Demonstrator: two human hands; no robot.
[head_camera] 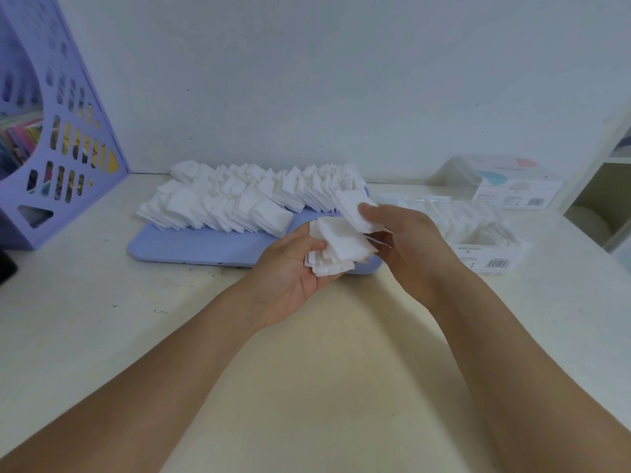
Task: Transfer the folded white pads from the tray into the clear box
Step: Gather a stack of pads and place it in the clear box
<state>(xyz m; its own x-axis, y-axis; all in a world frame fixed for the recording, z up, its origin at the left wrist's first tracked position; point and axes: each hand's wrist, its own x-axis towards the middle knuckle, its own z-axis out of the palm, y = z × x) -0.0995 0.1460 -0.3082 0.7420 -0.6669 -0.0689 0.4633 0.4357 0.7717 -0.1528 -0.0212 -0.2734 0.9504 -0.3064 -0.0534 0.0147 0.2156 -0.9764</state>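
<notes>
White pads lie on a lilac tray (plain, unpatterned) on a cream table.

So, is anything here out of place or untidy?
Slightly. The pads on the tray lean unevenly, and those at the far left hang over its edge. The stack in the left hand is fanned out, not squared. The right hand holds another pad. Nothing looks spilled or damaged.
</notes>
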